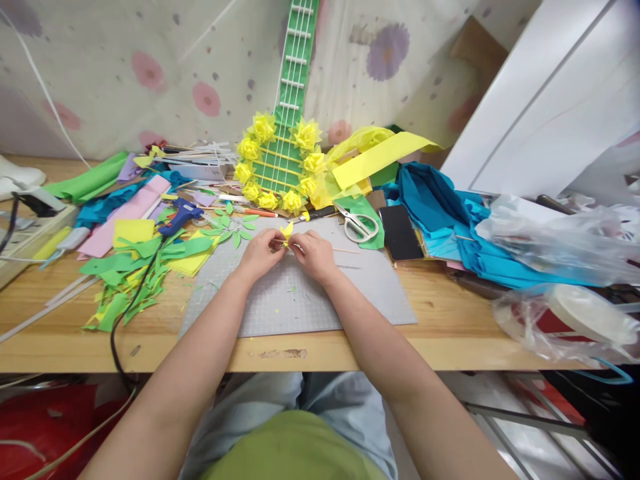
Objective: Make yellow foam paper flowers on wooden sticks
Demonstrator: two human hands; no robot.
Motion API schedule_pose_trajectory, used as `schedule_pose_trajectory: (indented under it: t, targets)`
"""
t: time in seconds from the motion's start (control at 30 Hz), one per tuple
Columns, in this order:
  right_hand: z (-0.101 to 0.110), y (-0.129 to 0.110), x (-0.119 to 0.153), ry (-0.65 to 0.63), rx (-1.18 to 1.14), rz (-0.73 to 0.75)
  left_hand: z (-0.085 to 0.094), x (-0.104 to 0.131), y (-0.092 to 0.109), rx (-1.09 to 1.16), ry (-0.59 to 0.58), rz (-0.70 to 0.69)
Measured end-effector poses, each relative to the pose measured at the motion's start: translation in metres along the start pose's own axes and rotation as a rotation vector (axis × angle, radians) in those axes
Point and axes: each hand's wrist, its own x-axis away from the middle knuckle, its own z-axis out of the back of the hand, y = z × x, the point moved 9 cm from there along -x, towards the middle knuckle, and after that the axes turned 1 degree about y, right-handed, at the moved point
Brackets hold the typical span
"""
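Pretty busy wooden counter (460,340) you've got there
You've got a gray gridded cutting mat (370,300) lying flat in the middle, a messy heap of green and yellow paper scraps (127,283) just left of it, and some thin white strips (50,309) farther left, near the power strip (47,227). Over on your right there's a plastic-wrapped round thing (575,320), and the front edge has a scuffed patch (283,354).

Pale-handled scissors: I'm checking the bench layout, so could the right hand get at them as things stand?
Probably yes: the scissors lie ahead and to the right of the right hand, with nothing seen covering them. Its grip seems taken by the small yellow piece, though.
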Motion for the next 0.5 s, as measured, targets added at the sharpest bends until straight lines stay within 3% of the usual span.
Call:
schedule_pose_trajectory:
  t: [0.33, 0.5]
  targets:
    - [-0.0005, 0.0016, 0.0003, 0.039, 0.005, -0.007, 0.0003, 0.0002, 0.0034, -0.068, 0.029, -0.048]
    - [0.0059, 0.0005, 0.0005, 0.106, -0.002, -0.011, 0.0023, 0.0006, -0.0017, -0.097, 0.068, 0.019]
